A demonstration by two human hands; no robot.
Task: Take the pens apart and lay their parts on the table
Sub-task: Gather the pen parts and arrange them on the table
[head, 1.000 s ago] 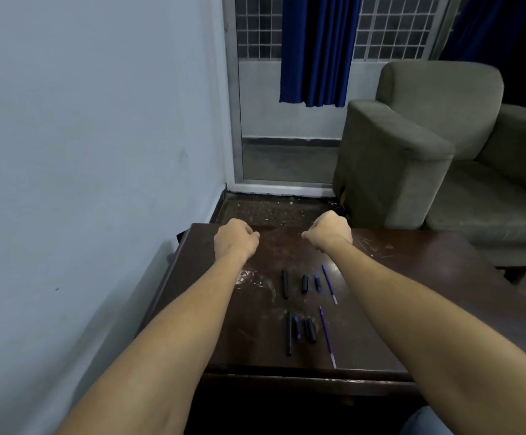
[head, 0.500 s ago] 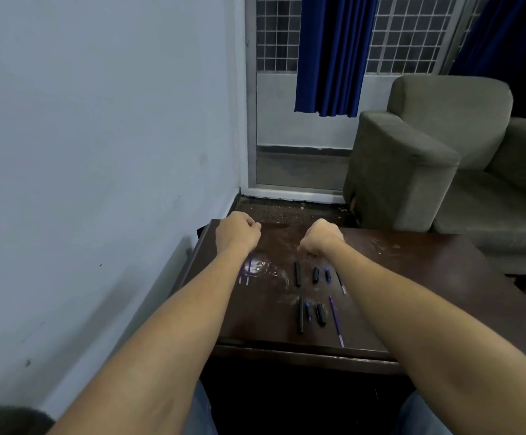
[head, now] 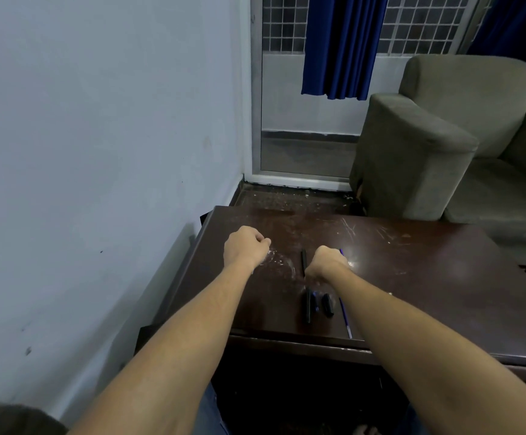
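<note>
Pen parts lie in two rows on the dark wooden table (head: 412,271). The near row holds a black barrel (head: 308,306), a small blue piece (head: 316,304), a black cap (head: 328,305) and a thin blue refill (head: 345,317). Of the far row I see a black barrel (head: 303,262) and the tip of a blue refill (head: 341,252); my right hand (head: 326,262) covers the rest. That hand is a closed fist over this row. My left hand (head: 246,248) is also a fist, held above the table's left part. Neither fist shows anything inside.
A pale wall runs close along the table's left side. A grey armchair (head: 428,146) stands behind the table on the right, with a glass door and blue curtain (head: 340,48) beyond. White scratches mark the tabletop. The table's near edge (head: 287,339) is just past the near row.
Both fists have drawn back toward me, and the right one now covers part of the far row. The camera has tilted and pulled back, so the table sits lower in view.
</note>
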